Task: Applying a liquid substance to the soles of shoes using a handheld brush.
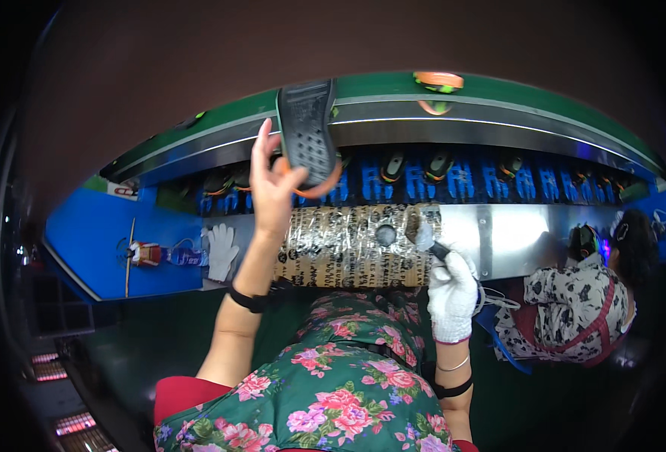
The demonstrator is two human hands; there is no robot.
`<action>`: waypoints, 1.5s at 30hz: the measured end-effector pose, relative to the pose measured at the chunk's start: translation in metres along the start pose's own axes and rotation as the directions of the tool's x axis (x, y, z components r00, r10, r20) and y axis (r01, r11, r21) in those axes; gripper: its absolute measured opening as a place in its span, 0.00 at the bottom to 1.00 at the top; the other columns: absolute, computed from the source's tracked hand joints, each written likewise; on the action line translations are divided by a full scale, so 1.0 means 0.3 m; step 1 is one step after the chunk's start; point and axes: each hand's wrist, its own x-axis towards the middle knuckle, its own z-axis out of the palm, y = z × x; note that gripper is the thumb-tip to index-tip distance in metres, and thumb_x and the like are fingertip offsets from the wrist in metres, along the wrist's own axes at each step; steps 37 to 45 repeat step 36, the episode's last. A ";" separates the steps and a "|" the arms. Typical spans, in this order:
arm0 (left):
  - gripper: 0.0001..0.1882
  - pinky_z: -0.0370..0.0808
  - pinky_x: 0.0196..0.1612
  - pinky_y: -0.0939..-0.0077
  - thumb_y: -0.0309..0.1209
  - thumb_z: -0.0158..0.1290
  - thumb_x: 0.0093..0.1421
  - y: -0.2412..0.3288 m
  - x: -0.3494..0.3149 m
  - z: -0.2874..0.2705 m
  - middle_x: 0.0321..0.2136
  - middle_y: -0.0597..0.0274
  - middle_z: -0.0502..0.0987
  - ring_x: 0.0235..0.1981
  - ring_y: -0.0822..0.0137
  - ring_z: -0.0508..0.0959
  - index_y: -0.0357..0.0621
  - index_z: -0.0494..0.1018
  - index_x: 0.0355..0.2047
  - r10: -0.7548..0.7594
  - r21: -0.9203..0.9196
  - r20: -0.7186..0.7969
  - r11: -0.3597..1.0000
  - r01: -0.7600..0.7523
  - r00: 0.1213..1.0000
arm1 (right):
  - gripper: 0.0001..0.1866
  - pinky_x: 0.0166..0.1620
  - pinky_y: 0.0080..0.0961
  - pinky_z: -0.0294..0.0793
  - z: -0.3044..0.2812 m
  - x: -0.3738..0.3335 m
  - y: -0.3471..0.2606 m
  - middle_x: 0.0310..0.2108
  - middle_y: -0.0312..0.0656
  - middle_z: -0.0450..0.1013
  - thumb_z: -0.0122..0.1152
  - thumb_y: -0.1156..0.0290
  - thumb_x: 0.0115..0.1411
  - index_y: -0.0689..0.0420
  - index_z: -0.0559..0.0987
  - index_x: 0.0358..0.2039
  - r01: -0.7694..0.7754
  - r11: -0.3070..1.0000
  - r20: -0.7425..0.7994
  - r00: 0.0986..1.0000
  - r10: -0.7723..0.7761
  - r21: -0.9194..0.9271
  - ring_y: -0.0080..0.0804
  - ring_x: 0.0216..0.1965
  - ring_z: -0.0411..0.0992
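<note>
My bare left hand (271, 184) is at the heel of a black shoe sole (308, 128) with holes in it and an orange rim. The thumb lies over the heel end, and the other fingers are beside and partly behind it. The sole stands tilted up in front of the conveyor's edge. My right hand (452, 295), in a white glove, is closed around the dark handle of a brush (438, 249). The brush's pale head is just above the tape-covered bench top (333, 252), beside a dark patch. A round grey piece (386, 235) sits left of the brush.
A green conveyor belt (499, 94) runs across the far side, carrying an orange shoe (438, 80). Below it, several shoes stand on blue racks (416, 181). A white glove (221, 251) lies left, near a blue bottle (186, 256). A co-worker (574, 313) sits at right.
</note>
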 end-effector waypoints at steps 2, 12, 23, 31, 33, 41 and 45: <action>0.47 0.72 0.61 0.65 0.15 0.60 0.55 -0.040 -0.048 0.039 0.55 0.49 0.70 0.58 0.59 0.73 0.46 0.49 0.71 -0.118 -0.217 -0.049 0.971 0.104 0.992 | 0.10 0.34 0.13 0.70 0.070 0.002 -0.005 0.47 0.53 0.77 0.58 0.83 0.62 0.66 0.78 0.44 -0.001 1.000 0.030 1.000 0.000 0.010 0.25 0.35 0.72; 0.33 0.85 0.46 0.59 0.24 0.51 0.55 -0.074 -0.287 0.011 0.48 0.43 0.78 0.44 0.56 0.84 0.35 0.60 0.63 -0.652 -0.439 0.503 0.373 0.817 0.568 | 0.15 0.48 0.23 0.79 0.351 -0.033 0.005 0.50 0.55 0.78 0.60 0.85 0.59 0.69 0.80 0.47 0.146 0.908 0.254 0.966 -0.046 -0.393 0.35 0.48 0.78; 0.57 0.76 0.59 0.56 0.80 0.24 0.59 -0.091 -0.375 0.124 0.57 0.50 0.75 0.54 0.54 0.79 0.43 0.63 0.67 -0.518 -0.690 0.602 0.046 0.722 0.608 | 0.11 0.41 0.29 0.79 0.329 0.002 0.008 0.36 0.47 0.84 0.71 0.86 0.50 0.64 0.86 0.36 0.592 0.409 0.553 0.803 -0.223 -0.695 0.33 0.35 0.80; 0.54 0.64 0.68 0.52 0.79 0.26 0.61 -0.078 -0.422 0.211 0.66 0.58 0.67 0.66 0.55 0.68 0.50 0.59 0.71 -0.656 -0.443 0.465 0.409 0.798 0.594 | 0.19 0.44 0.30 0.78 0.282 0.107 0.007 0.44 0.43 0.83 0.69 0.80 0.51 0.57 0.86 0.46 0.866 -0.157 0.855 0.412 -0.317 -0.475 0.42 0.40 0.80; 0.58 0.66 0.67 0.51 0.82 0.25 0.56 -0.112 -0.446 0.223 0.67 0.55 0.66 0.65 0.53 0.69 0.49 0.57 0.71 -0.697 -0.418 0.426 0.415 0.808 0.578 | 0.19 0.47 0.33 0.78 0.282 0.099 0.021 0.46 0.44 0.82 0.67 0.77 0.54 0.57 0.85 0.48 0.850 -0.168 0.859 0.460 -0.224 -0.499 0.43 0.44 0.79; 0.55 0.69 0.66 0.62 0.78 0.19 0.62 -0.125 -0.439 0.212 0.62 0.54 0.72 0.63 0.59 0.72 0.44 0.61 0.68 -0.675 -0.381 0.491 0.402 0.833 0.551 | 0.18 0.50 0.35 0.77 0.286 0.063 0.043 0.48 0.45 0.82 0.64 0.75 0.57 0.56 0.85 0.50 0.836 -0.177 0.854 0.502 -0.139 -0.520 0.44 0.47 0.78; 0.55 0.69 0.66 0.62 0.78 0.19 0.62 -0.125 -0.439 0.212 0.62 0.54 0.72 0.63 0.59 0.72 0.44 0.61 0.68 -0.675 -0.381 0.491 0.402 0.833 0.551 | 0.18 0.50 0.35 0.77 0.286 0.063 0.043 0.48 0.45 0.82 0.64 0.75 0.57 0.56 0.85 0.50 0.836 -0.177 0.854 0.502 -0.139 -0.520 0.44 0.47 0.78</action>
